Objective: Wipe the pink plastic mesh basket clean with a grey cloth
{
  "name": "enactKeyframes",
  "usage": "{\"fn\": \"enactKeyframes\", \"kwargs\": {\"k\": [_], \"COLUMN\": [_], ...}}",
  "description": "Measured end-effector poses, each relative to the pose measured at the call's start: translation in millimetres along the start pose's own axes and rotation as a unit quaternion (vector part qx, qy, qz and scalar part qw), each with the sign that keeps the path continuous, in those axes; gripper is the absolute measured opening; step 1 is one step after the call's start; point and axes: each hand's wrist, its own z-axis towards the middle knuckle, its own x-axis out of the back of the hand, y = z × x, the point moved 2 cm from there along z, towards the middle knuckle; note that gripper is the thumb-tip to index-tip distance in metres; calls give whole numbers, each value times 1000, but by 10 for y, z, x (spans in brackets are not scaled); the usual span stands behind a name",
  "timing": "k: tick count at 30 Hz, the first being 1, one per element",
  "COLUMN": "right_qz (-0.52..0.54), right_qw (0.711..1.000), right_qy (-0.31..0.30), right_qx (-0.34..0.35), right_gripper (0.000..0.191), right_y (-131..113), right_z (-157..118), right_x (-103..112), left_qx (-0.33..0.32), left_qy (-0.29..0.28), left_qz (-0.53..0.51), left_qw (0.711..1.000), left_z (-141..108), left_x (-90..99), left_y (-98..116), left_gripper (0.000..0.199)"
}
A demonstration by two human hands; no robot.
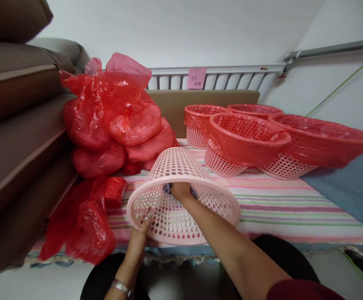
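Observation:
A pale pink perforated plastic wastebasket (175,164) lies tipped on its side, its mouth facing me. My left hand (140,234) grips the lower left of its rim, thumb inside and the other fingers hidden beneath. Reaching through the mouth, my right hand (180,191) is closed on a dark purplish cloth (167,188) inside the basket. Bits of the cloth stick out on both sides of this hand, and the rest is hidden. Left of the basket lie a roll of red plastic bags (115,192) and a loose red bag (90,231).
Several baskets lined with red bags (247,141) stand at the right on a striped sheet (263,208). Bulging red plastic bags (115,121) are heaped at back left, beside stacked brown cushions (21,137). A white radiator (225,79) with a pink note (197,78) runs along the wall.

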Motion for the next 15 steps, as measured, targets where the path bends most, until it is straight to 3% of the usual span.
{"fn": "enactKeyframes", "kwargs": {"k": [3,6,8,10,12,15], "right_qz": [-38,-31,-1,56,105,159], "right_qw": [998,995,987,979,982,987], "right_qy": [-54,-86,-128,-162,-140,-6], "right_qx": [2,49,96,109,65,-7], "right_gripper": [50,44,45,40,36,46], "right_y": [-90,-181,-225,-242,-228,-157], "right_z": [-385,-1080,-1527,-1756,-1667,-1081], "right_x": [8,-69,-91,-26,120,320], "left_qx": [16,21,30,47,63,105], "left_qy": [15,14,-7,-27,-34,-43], "left_qz": [-6,-20,-37,-51,-60,-81], "left_qw": [1000,999,999,997,996,990], "left_z": [-45,-63,-69,-82,-109,-177], "left_x": [-13,-7,-11,-26,-52,-110], "left_y": [-63,-70,-74,-102,-159,-268], "left_gripper": [54,54,59,65,70,81]}}
